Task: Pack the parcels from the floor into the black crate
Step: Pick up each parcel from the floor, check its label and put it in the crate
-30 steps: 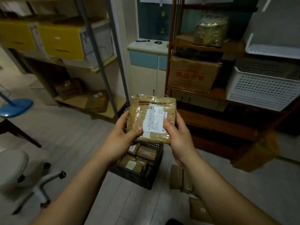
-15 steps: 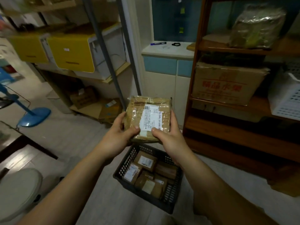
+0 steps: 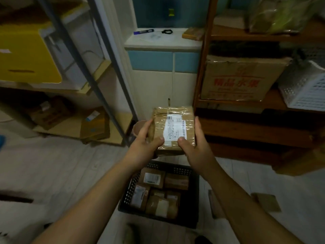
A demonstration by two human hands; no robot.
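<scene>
I hold a taped brown parcel [image 3: 174, 127] with a white label between both hands, up in the air above the far end of the black crate [image 3: 194, 198]. My left hand [image 3: 146, 143] grips its left side, my right hand [image 3: 195, 143] its right side, both thumbs on top. The crate stands on the floor below and holds several brown parcels [image 3: 154, 178]. A flat brown parcel [image 3: 266, 201] lies on the floor right of the crate; another one [image 3: 212, 203] shows beside my right forearm.
A wooden shelf unit [image 3: 246, 131] with a cardboard box [image 3: 241, 80] and a white basket [image 3: 306, 88] stands at the right. A metal rack [image 3: 98, 71] with yellow bins and boxes is at the left. A white-and-blue cabinet [image 3: 163, 71] is straight ahead.
The view has tilted down and moved closer; the crate now lies directly below my hands. Both hands still hold the parcel, now a little lower and farther out.
</scene>
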